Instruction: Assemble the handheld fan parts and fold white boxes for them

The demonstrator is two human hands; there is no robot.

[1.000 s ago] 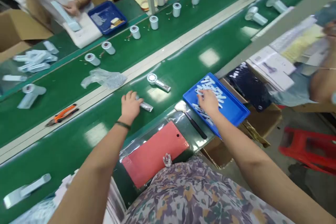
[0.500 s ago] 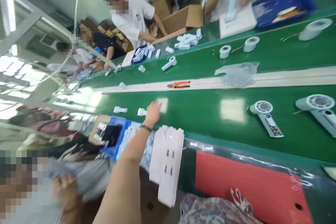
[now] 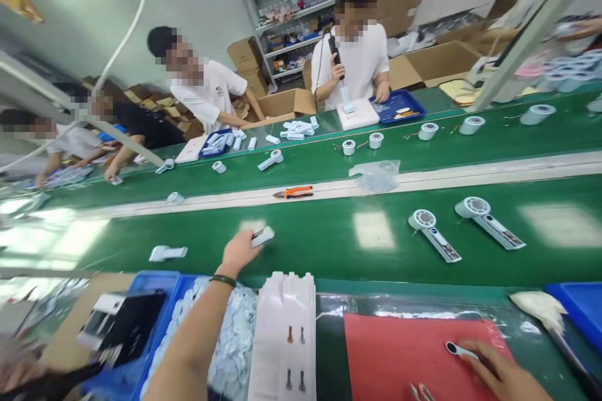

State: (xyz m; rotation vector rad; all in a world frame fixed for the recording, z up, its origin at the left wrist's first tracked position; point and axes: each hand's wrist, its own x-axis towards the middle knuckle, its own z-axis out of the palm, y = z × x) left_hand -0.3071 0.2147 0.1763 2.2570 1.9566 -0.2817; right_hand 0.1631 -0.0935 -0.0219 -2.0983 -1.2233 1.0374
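My left hand [image 3: 241,252] is stretched out over the near green belt, with its fingers closed on a pale fan handle [image 3: 263,237] that has a dark inner side. Another pale handle part [image 3: 168,254] lies on the belt to its left. Low on the right, my right hand [image 3: 501,369] pinches a small white piece with a black oval end [image 3: 459,349] above the red mat [image 3: 390,351]. Two handheld fans, a nearer fan [image 3: 435,235] and a farther fan [image 3: 491,222], lie on the belt to the right.
Orange-handled pliers [image 3: 295,192] and a clear plastic bag [image 3: 376,175] lie on the white centre strip. A white holder with screws [image 3: 282,307] stands beside a blue bin [image 3: 157,326] of pale parts. Co-workers sit across the far belt, one holding a black tool [image 3: 335,56].
My left hand has closed on the handle it was reaching for and lifted it off the belt. The view has swung right, bringing my right hand with its white piece into sight.
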